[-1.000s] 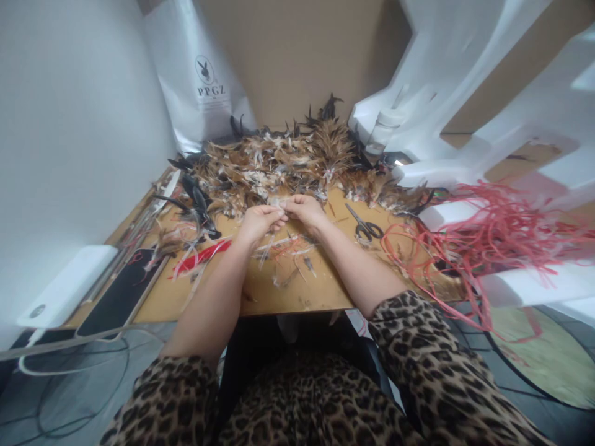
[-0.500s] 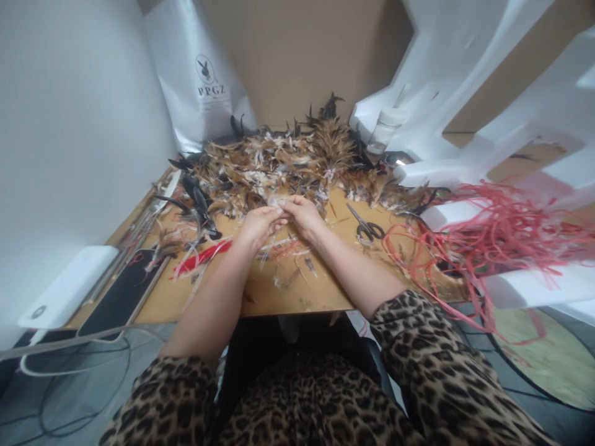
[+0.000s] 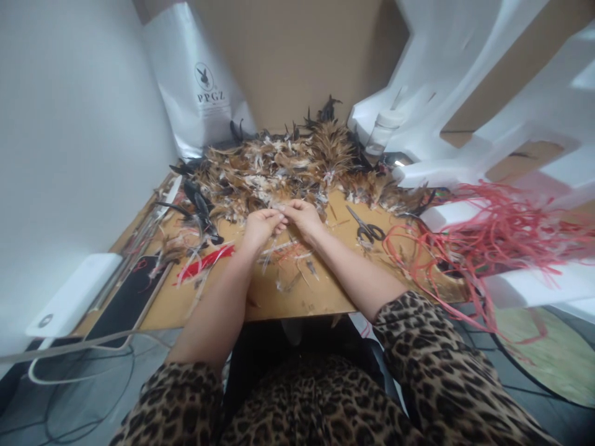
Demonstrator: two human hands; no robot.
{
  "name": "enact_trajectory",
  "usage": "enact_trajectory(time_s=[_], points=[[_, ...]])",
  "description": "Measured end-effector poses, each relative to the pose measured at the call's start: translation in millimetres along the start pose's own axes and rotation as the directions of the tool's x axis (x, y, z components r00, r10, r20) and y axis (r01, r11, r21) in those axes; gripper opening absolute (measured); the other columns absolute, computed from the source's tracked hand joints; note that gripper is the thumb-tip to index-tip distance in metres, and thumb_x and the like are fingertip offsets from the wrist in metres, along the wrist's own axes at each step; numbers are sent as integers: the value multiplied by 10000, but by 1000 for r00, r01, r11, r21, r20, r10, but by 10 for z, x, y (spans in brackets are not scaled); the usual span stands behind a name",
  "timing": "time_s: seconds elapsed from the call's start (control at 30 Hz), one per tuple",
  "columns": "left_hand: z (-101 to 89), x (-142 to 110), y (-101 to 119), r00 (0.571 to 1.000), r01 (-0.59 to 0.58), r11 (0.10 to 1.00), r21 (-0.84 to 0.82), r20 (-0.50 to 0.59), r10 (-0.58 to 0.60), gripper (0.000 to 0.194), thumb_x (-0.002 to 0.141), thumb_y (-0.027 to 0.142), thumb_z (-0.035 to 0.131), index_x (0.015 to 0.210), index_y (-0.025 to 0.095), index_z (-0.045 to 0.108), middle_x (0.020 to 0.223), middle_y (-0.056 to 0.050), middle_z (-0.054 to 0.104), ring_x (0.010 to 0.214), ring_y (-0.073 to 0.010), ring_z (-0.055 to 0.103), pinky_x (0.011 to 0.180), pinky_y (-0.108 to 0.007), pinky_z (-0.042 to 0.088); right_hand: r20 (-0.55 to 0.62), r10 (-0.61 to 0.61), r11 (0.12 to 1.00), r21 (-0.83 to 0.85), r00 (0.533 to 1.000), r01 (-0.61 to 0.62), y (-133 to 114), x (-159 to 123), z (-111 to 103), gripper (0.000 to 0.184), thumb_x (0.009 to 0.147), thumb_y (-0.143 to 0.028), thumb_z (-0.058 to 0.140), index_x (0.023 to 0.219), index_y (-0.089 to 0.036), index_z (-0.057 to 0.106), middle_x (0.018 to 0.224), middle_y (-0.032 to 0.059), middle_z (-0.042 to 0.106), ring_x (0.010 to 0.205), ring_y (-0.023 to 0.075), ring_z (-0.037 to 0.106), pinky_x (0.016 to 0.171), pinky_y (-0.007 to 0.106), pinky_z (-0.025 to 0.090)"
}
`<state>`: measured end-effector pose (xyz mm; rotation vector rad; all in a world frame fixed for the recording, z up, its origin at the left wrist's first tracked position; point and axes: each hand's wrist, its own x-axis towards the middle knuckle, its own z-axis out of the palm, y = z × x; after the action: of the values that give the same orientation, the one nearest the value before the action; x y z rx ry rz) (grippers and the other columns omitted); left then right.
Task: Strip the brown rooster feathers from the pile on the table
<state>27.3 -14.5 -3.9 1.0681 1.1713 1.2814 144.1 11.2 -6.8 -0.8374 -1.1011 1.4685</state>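
My left hand (image 3: 260,225) and my right hand (image 3: 303,217) meet fingertip to fingertip over the brown board table (image 3: 297,297), at the near edge of a big heap of brown, white and black feathers (image 3: 283,167). Both hands are closed in a pinch on a small pale feather (image 3: 281,210) held between them. Loose feather scraps and red bits lie on the board just under my wrists. A red feather (image 3: 204,259) lies to the left of my left forearm.
Black-handled scissors (image 3: 367,228) lie right of my right hand. A tangle of red strips (image 3: 483,241) spreads over white foam pieces (image 3: 465,136) at the right. A white printed bag (image 3: 199,80) leans at the back left. A dark tablet (image 3: 125,297) and white slab (image 3: 69,297) sit at left.
The hands stay pinched together at the same spot, with only slight finger shifts. The view has drifted a little.
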Motion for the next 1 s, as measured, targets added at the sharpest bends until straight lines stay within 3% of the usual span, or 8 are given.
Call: enact_trajectory(time_s=[0.17, 0.3, 0.47, 0.53, 0.6, 0.7, 0.87, 1.0], points=[[11, 6, -27, 999, -45, 998, 43, -16, 46, 118, 651, 221, 660, 665, 104, 665, 619, -43, 653, 448, -64, 521, 441, -186, 394, 29, 18, 1000, -19, 999, -17, -14, 9, -17, 298, 552, -370, 752, 593, -152, 552, 532, -46, 553, 501, 64, 471, 526, 204, 363], [-9, 19, -17, 998, -45, 999, -19, -44, 44, 163, 639, 259, 683, 687, 104, 658, 649, -50, 665, 460, -60, 528, 443, -177, 393, 13, -4, 990, -141, 1000, 6, -148, 70, -121, 291, 564, -393, 735, 649, -150, 598, 568, -26, 584, 522, 75, 487, 557, 221, 388], [-76, 59, 3, 992, -45, 995, -91, -121, 34, 222, 613, 296, 719, 707, 107, 651, 672, -57, 673, 480, -60, 541, 449, -170, 391, -201, -198, 934, -336, 959, 123, -349, 247, -483, 237, 610, -359, 668, 690, -140, 622, 559, -28, 560, 512, 71, 458, 559, 221, 384], [-96, 72, 1, 990, -39, 994, -105, -137, 25, 230, 612, 301, 722, 711, 107, 650, 667, -53, 669, 481, -57, 540, 449, -167, 390, -271, -256, 886, -450, 928, 113, -386, 307, -665, 214, 616, -336, 643, 681, -133, 623, 582, -20, 569, 528, 75, 465, 573, 224, 390], [-108, 81, -5, 989, -38, 992, -120, -148, 20, 230, 615, 298, 720, 719, 106, 648, 671, -51, 668, 479, -55, 537, 445, -165, 388, -279, -254, 833, -550, 926, 63, -420, 335, -831, 209, 618, -326, 623, 681, -127, 635, 601, -12, 585, 537, 79, 472, 578, 226, 392], [-114, 86, -17, 988, -38, 989, -140, -154, 16, 227, 621, 288, 715, 736, 105, 646, 684, -51, 669, 480, -52, 537, 441, -161, 388, -169, -151, 715, -699, 974, -10, -507, 321, -1012, 175, 624, -285, 607, 659, -118, 643, 592, -2, 598, 549, 90, 494, 595, 227, 401], [-114, 85, -32, 990, -39, 987, -158, -142, 16, 209, 630, 278, 704, 736, 109, 646, 686, -44, 666, 475, -46, 533, 424, -152, 374, 74, -41, 496, -864, 996, 85, -626, 283, -1104, 179, 649, -232, 600, 765, -123, 683, 718, 21, 666, 647, 113, 566, 658, 223, 423], [-112, 89, -43, 992, -35, 987, -155, -125, 16, 211, 633, 289, 708, 730, 112, 648, 695, -48, 669, 481, -45, 533, 425, -147, 374, 184, -16, 189, -965, 983, 184, -601, 258, -998, 315, 659, -150, 567, 949, -170, 689, 818, 32, 682, 717, 138, 585, 674, 231, 415]])
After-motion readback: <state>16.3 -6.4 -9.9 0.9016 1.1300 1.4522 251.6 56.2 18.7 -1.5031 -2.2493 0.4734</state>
